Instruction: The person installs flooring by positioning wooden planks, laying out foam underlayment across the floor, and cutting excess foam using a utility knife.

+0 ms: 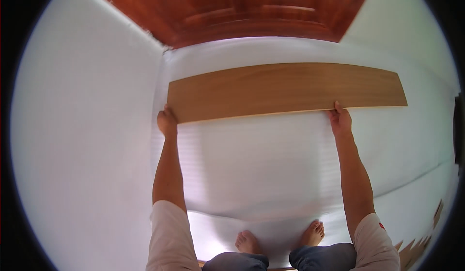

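Under the reddish paneled door (256, 16) at twelve o'clock, a brown wood-grain plank (286, 88) is held two-handed.
In the head view it spans ten to nearly three; the left hand (167, 122) at nine grasps its near-left corner, the right hand (342, 121) at three grips the near edge, one digit on top. Good handling, I judge, means level hands, even support, and knuckles clear of the white wall (92, 125).

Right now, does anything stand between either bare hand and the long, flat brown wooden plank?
Nothing visible does: the left hand holds the plank at its left end, the right hand at its near edge.
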